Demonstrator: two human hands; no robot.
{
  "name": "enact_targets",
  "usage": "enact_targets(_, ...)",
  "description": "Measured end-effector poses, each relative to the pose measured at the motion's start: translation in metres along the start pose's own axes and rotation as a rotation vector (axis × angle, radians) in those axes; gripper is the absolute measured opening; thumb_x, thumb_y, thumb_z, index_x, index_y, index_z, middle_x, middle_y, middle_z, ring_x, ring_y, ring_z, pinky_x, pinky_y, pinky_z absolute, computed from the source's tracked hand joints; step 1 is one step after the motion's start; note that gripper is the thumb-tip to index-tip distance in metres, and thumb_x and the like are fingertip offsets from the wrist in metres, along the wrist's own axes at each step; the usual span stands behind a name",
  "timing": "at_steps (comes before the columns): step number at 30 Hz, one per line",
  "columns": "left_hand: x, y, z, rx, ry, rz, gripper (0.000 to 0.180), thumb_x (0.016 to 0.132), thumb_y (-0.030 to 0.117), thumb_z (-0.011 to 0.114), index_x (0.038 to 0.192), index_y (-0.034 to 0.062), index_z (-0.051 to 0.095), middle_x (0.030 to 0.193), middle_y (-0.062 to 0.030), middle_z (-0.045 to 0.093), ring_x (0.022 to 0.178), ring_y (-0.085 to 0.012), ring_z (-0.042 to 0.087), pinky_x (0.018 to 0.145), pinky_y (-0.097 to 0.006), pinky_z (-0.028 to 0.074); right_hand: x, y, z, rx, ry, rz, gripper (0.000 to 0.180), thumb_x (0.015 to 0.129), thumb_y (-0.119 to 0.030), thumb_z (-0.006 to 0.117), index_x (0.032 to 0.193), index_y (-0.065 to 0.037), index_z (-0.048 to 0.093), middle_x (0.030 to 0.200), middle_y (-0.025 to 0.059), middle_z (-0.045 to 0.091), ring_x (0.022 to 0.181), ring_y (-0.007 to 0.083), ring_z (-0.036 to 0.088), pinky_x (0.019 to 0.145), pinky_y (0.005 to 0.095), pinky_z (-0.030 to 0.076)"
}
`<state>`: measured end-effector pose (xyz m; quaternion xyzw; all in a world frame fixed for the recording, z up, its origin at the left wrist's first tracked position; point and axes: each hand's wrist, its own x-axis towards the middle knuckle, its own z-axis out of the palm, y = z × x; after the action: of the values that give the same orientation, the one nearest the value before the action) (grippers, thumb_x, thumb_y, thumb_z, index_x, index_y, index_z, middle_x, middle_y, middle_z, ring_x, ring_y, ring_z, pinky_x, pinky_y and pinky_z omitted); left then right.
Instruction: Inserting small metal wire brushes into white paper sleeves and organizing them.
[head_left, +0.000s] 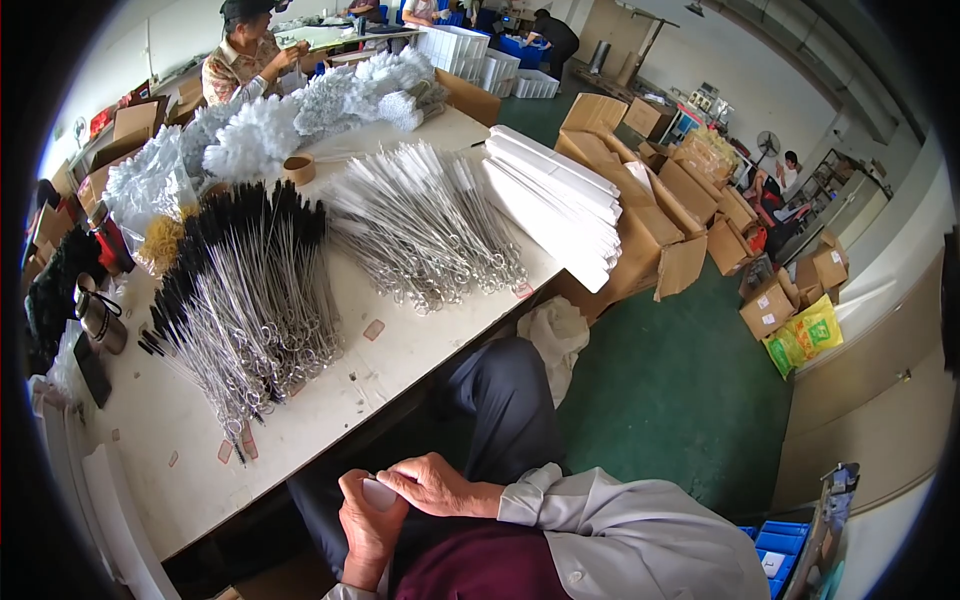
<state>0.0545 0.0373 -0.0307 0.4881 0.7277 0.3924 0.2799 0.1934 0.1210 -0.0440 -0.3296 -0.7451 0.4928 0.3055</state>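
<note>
Over my lap, at the front edge of the table, my left hand point(370, 522) is closed round a small pale, rounded thing point(379, 494). Its kind I cannot make out, since the fingers cover most of it. My right hand point(437, 484) meets it from the right, with bent fingers and the tips pinched at the thing's upper edge. On the table nearby lie a heap of black-bristled wire brushes point(255, 290) with looped ends and a heap of white-bristled wire brushes point(425, 225).
A stack of white folded sheets point(555, 205) lies at the table's right corner, by open cardboard boxes point(640, 220). Bagged pale brushes point(300, 115) fill the table's far side. A metal flask point(100, 315) stands at left. A co-worker point(245, 60) sits across the table.
</note>
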Motion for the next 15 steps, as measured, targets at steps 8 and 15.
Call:
enact_targets(8,-0.003,-0.003,0.008,0.128,0.053,-0.029,0.069,0.075,0.025,0.085,0.127,0.0065,0.044,0.090,-0.0240,0.070,0.084,-0.0459,0.070,0.074,-0.050,0.057,0.002,0.000,0.013,0.088,0.015,0.137,0.018,0.092,-0.017,0.071,0.091,0.001,0.069,0.083,0.0166,0.074,0.076,0.0266,0.074,0.070,0.0373,0.057)
enact_targets(15,-0.005,-0.002,0.008,0.217,0.053,0.111,0.059,0.074,0.026,0.083,0.121,0.0032,0.055,0.094,-0.0232,0.071,0.086,-0.0443,0.071,0.075,-0.051,0.057,0.004,0.016,0.009,0.363,-0.003,0.266,0.015,0.093,-0.011,0.075,0.095,0.003,0.069,0.088,0.0087,0.074,0.081,0.0113,0.069,0.073,0.0281,0.057)
